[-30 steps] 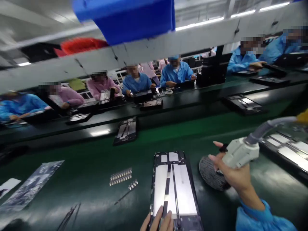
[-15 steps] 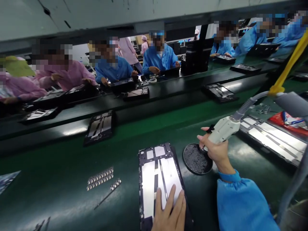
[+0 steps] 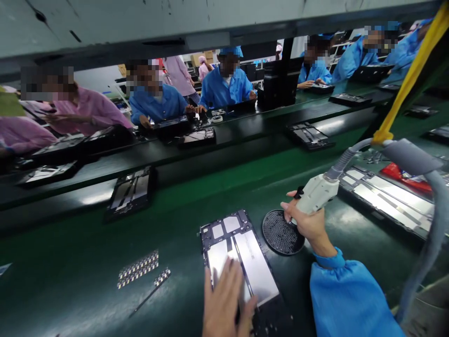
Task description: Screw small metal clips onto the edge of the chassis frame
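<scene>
In front of me an opened tablet-like device [image 3: 257, 267] lies on the green bench, silver battery panels facing up in a black frame. My left hand [image 3: 226, 295] rests over its lower left part with fingers stretched out, holding nothing. My right hand [image 3: 312, 224] is wrapped around a pale electric screwdriver [image 3: 317, 194], tilted, with a grey cable leaving its top. Its lower end is hidden by my fingers above a round black screw tray [image 3: 277, 234], full of small holes, just right of the device. I cannot tell whether the tip touches the tray.
To the left lie a sheet of small parts [image 3: 138, 270] and a thin dark tool [image 3: 147, 297] touching a smaller strip. Another opened device [image 3: 389, 201] and a red bag [image 3: 405, 177] are on the right. A yellow strap [image 3: 403, 89] holds the cable. Co-workers sit across the line.
My left hand has shifted left and slightly up across the device, uncovering its right panel. The device sits more slanted. My right hand stays at the tray with the screwdriver; the view has shifted slightly.
</scene>
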The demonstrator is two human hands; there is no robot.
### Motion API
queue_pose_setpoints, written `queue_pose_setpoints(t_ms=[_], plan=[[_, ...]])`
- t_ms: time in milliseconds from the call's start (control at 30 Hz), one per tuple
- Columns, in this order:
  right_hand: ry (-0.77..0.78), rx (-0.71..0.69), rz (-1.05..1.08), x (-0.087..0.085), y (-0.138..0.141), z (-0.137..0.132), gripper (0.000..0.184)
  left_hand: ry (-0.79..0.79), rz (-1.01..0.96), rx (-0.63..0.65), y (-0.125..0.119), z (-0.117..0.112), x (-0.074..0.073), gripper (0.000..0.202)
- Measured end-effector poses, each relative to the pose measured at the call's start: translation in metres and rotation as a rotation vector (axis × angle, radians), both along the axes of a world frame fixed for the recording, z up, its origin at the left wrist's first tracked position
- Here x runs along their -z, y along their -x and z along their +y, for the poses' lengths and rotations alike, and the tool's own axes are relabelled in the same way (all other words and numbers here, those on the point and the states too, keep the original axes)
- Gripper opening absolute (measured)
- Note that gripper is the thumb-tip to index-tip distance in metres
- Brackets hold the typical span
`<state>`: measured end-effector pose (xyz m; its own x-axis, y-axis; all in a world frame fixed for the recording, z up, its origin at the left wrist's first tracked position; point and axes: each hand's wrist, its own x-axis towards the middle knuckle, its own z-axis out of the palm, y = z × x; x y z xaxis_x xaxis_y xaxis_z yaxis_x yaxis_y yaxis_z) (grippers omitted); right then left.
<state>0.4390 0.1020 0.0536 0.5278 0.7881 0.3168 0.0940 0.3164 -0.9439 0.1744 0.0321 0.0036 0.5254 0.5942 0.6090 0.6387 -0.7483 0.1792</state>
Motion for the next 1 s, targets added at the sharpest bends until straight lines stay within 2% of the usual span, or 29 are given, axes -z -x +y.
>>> queue_pose_setpoints(t_ms=[67, 133, 233, 333, 467, 633, 800, 900, 967, 1000], plan=[[-0.007, 0.006, -0.006, 0.0, 0.002, 0.002, 0.027, 0.128, -0.107, -0.172, 0.013, 0.012, -0.007, 0.055], [-0.007, 0.01, -0.004, -0.001, 0.004, 0.004, 0.029, 0.254, -0.218, -0.285, 0.016, 0.019, -0.006, 0.057], [0.019, 0.004, -0.016, 0.0, 0.006, 0.007, 0.028, 0.347, -0.277, -0.279, 0.013, 0.021, 0.003, 0.055], [0.033, 0.001, -0.029, 0.001, 0.007, 0.009, 0.027, 0.284, -0.319, -0.206, 0.012, 0.018, 0.008, 0.049], [0.05, -0.005, -0.026, 0.006, 0.006, 0.01, 0.026, 0.184, -0.355, -0.093, 0.017, 0.015, 0.004, 0.038], [0.061, -0.005, -0.032, 0.011, 0.006, 0.009, 0.025, 0.276, -0.348, -0.208, 0.016, 0.013, -0.003, 0.028], [0.059, -0.005, -0.065, 0.006, 0.008, 0.008, 0.027, 0.182, -0.406, -0.14, 0.013, 0.016, -0.006, 0.026], [0.067, 0.036, -0.117, -0.002, 0.008, 0.003, 0.025, 0.202, -0.503, -0.21, 0.018, 0.02, -0.013, 0.018], [0.074, 0.116, -0.205, -0.009, 0.007, -0.003, 0.02, 0.323, -0.58, -0.343, 0.026, 0.024, -0.019, 0.012], [0.07, 0.149, -0.253, -0.013, 0.006, -0.006, 0.028, 0.418, -0.629, -0.422, 0.031, 0.026, -0.022, 0.01]])
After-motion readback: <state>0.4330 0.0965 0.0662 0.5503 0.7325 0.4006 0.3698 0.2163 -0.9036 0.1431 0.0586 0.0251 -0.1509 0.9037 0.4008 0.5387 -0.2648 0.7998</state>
